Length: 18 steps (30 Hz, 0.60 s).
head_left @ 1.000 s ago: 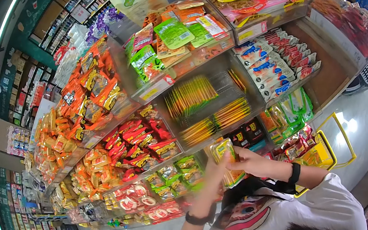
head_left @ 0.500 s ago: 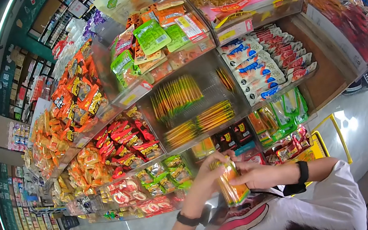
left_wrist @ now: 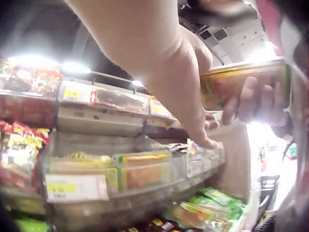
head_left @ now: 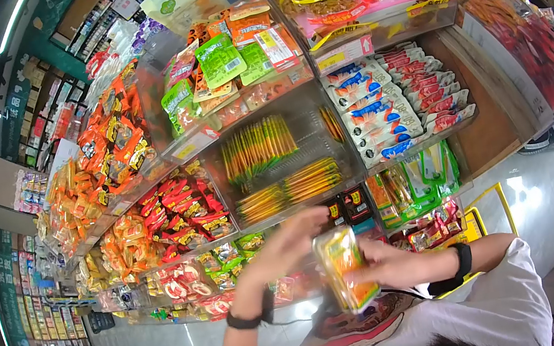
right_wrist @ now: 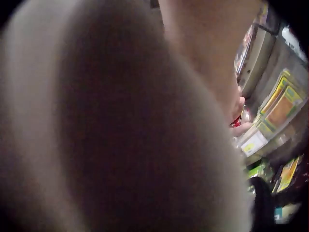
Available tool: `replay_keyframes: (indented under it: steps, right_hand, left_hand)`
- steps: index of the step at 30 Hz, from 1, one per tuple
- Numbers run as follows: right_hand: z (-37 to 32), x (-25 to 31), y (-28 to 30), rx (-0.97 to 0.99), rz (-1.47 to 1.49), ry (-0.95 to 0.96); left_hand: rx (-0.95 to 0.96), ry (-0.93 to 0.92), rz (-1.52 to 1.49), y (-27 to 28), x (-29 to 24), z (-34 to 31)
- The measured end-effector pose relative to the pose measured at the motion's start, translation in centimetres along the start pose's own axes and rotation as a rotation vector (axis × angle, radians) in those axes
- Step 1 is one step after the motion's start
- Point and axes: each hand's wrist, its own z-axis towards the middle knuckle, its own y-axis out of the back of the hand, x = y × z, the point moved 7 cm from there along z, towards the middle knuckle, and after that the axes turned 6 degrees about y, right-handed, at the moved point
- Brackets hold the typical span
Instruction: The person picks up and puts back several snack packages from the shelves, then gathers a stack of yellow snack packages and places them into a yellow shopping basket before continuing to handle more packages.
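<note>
In the head view my right hand (head_left: 391, 265) grips a stack of flat snack packets (head_left: 344, 268) in front of the chest. The packets are clear-faced, with yellow and green edges and orange contents. My left hand (head_left: 288, 243), blurred, is up and left of the stack, near the shelf front, with nothing visible in it. In the left wrist view, the right hand's fingers (left_wrist: 263, 99) wrap the stack's lower side, and the left hand's fingers (left_wrist: 208, 137) extend loosely below it. Similar packets (head_left: 259, 148) stand in a row in a shelf bin, with flat piles (head_left: 312, 180) before them.
White-and-blue packets (head_left: 377, 111) fill the bin to the right. Red packets (head_left: 183, 208) lie to the left. Green and orange pouches (head_left: 222, 60) sit on the tier above. A yellow basket (head_left: 475, 223) hangs or stands low at the right. Skin and dark blur cover most of the right wrist view.
Both hands were on the packet stack; the left hand has let go and moved up and left towards the shelf. The right hand still holds the stack, its face now turned more to view.
</note>
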Motion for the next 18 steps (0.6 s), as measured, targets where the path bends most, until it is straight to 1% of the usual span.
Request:
replay_keyframes:
  steps: [1,3,5,6,8,10,11,12,15,18]
  right_hand:
    - [0.4,1.4,0.5,-0.065,0.082,0.047]
    - [1.1,4.0,2.1,-0.23,0.108,0.15]
    - [1.8,4.5,4.7,-0.346,0.083,0.155]
    - [1.7,5.5,5.1,-0.407,0.142,0.194]
    - [1.8,5.8,6.3,-0.445,0.174,0.221]
    - [1.7,5.6,7.5,-0.472,0.198,0.227]
    - [1.5,5.6,7.9,-0.496,0.187,0.245]
    - [1.3,5.4,8.2,-0.519,0.177,0.263]
    - [0.3,5.5,8.7,-0.545,0.15,0.282]
    - [-0.1,5.6,8.9,-0.551,0.133,0.302]
  left_hand:
    - [-0.041,0.041,0.085,1.6,-1.3,1.0]
    - [-0.212,0.103,0.394,5.5,-2.8,3.3]
    - [-0.328,0.056,0.572,8.0,-3.8,6.0]
    - [-0.341,0.048,0.747,8.8,-4.0,7.5]
    - [-0.367,0.028,1.096,9.9,-3.9,10.1]
    - [-0.372,0.02,1.34,11.4,-1.3,12.4]
    - [-0.374,0.014,1.462,11.6,-0.8,13.3]
    - [-0.314,0.141,1.479,11.6,-0.4,14.2]
    - [-0.359,0.232,1.511,11.3,-1.1,15.6]
    - [-0.342,0.254,1.655,11.4,-1.1,16.2]
